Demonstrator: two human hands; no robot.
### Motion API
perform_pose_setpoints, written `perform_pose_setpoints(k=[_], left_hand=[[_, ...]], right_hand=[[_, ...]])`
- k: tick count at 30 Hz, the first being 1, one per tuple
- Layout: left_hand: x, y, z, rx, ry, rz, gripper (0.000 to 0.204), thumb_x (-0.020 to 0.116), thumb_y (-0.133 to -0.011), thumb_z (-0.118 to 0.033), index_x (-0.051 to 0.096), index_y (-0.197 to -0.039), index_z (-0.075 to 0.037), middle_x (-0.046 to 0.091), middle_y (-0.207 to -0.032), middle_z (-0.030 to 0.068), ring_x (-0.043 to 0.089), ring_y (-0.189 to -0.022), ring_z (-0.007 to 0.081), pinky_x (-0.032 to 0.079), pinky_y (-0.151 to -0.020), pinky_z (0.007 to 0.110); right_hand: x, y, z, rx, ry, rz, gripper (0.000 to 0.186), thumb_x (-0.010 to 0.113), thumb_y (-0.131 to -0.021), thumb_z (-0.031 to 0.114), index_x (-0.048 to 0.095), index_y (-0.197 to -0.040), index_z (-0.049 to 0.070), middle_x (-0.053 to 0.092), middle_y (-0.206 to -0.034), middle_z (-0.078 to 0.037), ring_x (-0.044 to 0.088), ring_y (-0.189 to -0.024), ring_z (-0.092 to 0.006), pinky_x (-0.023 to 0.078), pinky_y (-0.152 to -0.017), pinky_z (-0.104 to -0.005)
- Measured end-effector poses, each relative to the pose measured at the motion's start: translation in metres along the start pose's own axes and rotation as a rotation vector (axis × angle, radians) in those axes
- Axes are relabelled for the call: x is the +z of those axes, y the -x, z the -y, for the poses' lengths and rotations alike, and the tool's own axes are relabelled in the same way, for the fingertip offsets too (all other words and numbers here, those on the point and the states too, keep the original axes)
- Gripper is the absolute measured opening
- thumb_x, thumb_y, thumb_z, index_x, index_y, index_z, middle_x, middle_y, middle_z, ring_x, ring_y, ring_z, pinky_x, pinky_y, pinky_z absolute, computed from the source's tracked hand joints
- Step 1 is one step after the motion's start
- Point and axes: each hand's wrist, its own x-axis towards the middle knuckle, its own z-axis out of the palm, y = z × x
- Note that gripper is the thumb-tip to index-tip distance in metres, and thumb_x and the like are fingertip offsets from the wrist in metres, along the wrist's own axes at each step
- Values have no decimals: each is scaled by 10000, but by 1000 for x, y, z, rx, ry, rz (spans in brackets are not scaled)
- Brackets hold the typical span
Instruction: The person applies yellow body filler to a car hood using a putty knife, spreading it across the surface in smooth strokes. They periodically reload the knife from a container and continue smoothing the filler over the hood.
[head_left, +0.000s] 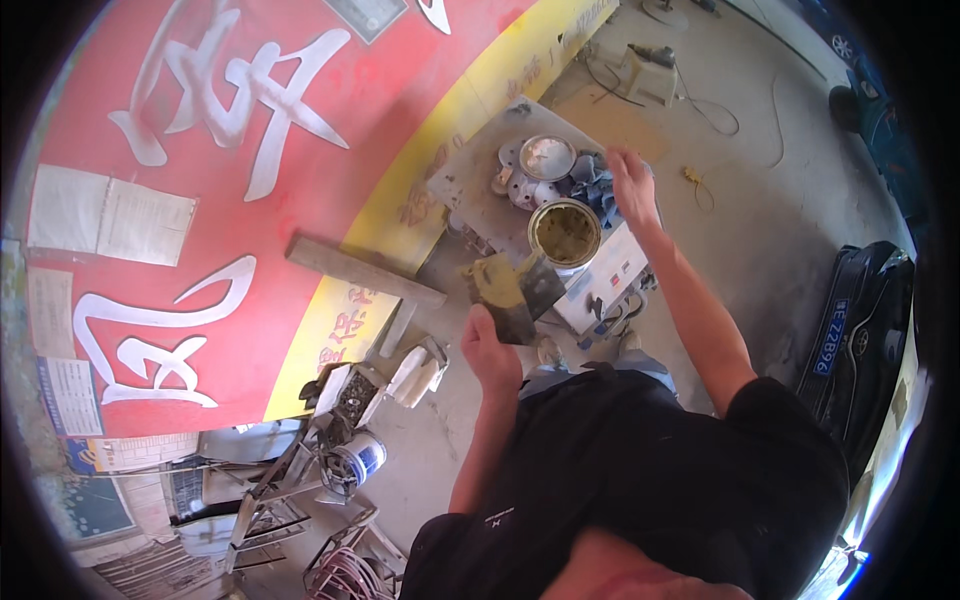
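Observation:
My left hand (487, 350) is closed on the edge of a dark flat putty board (515, 322), which carries a smear of yellow-green putty (496, 280). A second dark blade-like piece (541, 284) juts from it toward the tin. An uncovered tin of yellow-green putty (565, 236) stands on the cart, just beyond the board. My right hand (632, 190) hovers by the cart's right edge, its fingers extended and nothing visible in them. Beside it lies a crumpled blue-grey cloth (594, 187).
The grey cart (470, 165) also bears a round tin with a whitish top (547, 158). A large red and yellow panel (330, 190) fills the left. A wooden bar (365, 268) juts from it. A small stool (650, 78), cables and a black bumper (850, 340) are rightward.

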Motion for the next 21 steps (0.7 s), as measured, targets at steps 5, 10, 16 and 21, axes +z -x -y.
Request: perform_pose_setpoints(k=[5, 10, 16, 21], left_hand=[[51, 2, -13, -54, 65, 41, 444, 466, -1185, -371, 691, -1197, 11, 728, -1142, 25, 652, -995, 93, 517, -893, 270], [84, 5, -16, -111, -11, 89, 460, 510, -1168, -395, 709, -1112, 16, 709, -1052, 10, 616, -954, 81, 497, -852, 265], [80, -5, -19, 75, -534, 35, 463, 560, -1153, -358, 668, -926, 31, 499, -758, -55, 414, -734, 74, 373, -635, 304], [87, -11, -15, 167, -505, 118, 408, 581, -1144, -276, 632, -892, 42, 420, -701, -56, 362, -690, 67, 332, -578, 313]], right_hand=[[-44, 165, 41, 455, -498, 582, 617, 484, -1128, 535, 613, -1454, 27, 728, -1270, -117, 704, -1102, -200, 602, -943, -370], [-33, 189, 66, 535, -778, 378, 394, 699, -1071, 239, 628, -1338, -42, 743, -1058, -69, 681, -937, -143, 578, -867, -341], [-66, 156, 62, 10, -90, 21, 184, 723, -1007, 134, 738, -1158, 31, 724, -904, -61, 647, -783, -117, 537, -632, -310], [-58, 170, 88, -826, 479, 87, 355, 754, -771, 78, 813, -1115, 144, 619, -857, -11, 677, -781, -191, 565, -598, -347]])
